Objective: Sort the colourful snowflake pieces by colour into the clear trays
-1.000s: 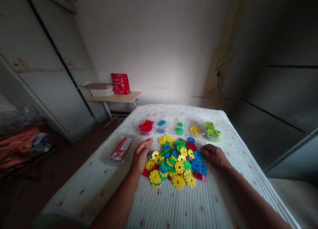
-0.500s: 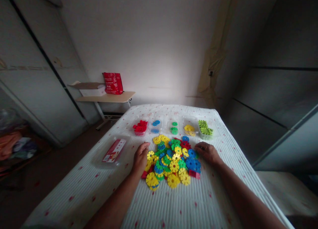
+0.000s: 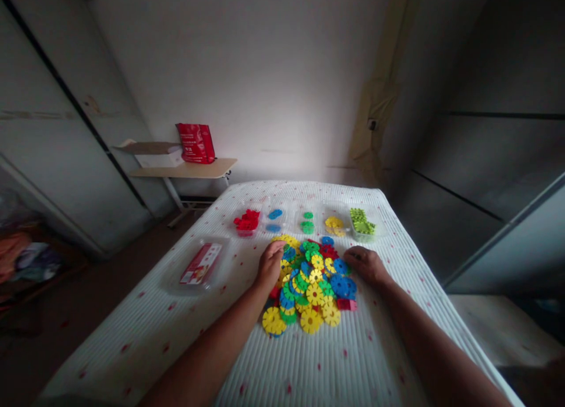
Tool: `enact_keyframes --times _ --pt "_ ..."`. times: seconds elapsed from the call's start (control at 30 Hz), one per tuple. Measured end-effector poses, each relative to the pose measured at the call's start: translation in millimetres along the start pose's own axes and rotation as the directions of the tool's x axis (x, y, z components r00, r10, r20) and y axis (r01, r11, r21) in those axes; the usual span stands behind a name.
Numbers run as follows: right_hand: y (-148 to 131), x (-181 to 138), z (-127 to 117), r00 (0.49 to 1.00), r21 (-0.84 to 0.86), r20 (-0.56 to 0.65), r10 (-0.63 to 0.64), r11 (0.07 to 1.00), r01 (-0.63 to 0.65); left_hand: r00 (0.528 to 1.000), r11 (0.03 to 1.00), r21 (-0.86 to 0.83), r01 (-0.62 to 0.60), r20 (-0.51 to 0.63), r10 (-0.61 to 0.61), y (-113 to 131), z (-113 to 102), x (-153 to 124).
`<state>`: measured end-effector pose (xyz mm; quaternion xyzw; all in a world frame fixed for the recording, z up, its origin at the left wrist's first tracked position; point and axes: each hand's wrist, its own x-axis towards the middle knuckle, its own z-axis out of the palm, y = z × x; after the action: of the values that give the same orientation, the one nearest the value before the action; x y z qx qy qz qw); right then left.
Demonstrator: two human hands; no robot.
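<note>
Flanking the pile of notched plastic discs (image 3: 315, 294) on the ribbed cloth (image 3: 335, 377), your left hand (image 3: 269, 267) and right hand (image 3: 369, 264) hide whether their fingers grip anything; pushing inward could spill loosely overlapping discs.

A soft glow is brightening the middle of the wall (image 3: 300, 112), while the cupboard (image 3: 489, 154) on the right is standing in shadow. Outer edges are blurring and stretching; the colourful discs (image 3: 315, 293) are showing more sharply.

Print on the red bag (image 3: 195, 143) and container label (image 3: 200, 264) is unreadable.
</note>
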<state>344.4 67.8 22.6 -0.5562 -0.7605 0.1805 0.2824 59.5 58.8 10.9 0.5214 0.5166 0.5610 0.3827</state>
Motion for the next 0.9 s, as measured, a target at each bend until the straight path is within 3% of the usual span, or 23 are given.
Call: enact_keyframes --times 0.1,0.23,0.37,0.5,0.67,0.9 --pt "-1 -1 -1 1.000 0.010 0.000 0.013 1.000 -0.013 1.000 1.000 -0.004 -0.014 -0.005 0.014 8 -7 -1" --pt "0 -1 -1 1.000 0.017 -0.015 0.012 1.000 -0.011 1.000 0.998 0.065 -0.010 -0.023 0.012 18 -35 -12" --pt "2 -1 1 1.000 0.016 -0.024 0.008 1.000 -0.008 1.000 0.984 0.177 -0.027 0.000 0.028 19 -66 -40" --pt "4 0 2 0.999 -0.007 -0.028 0.015 1.000 -0.015 0.990 0.949 0.284 -0.139 0.061 0.126 16 -87 -76" --pt "5 -1 3 1.000 -0.009 -0.009 0.023 1.000 -0.023 0.973 0.904 0.375 -0.206 0.179 0.148 18 -93 -98" --pt "6 -1 5 0.999 -0.006 -0.042 0.022 1.000 -0.022 0.973 0.892 0.408 -0.195 0.195 0.123 12 -85 -89"
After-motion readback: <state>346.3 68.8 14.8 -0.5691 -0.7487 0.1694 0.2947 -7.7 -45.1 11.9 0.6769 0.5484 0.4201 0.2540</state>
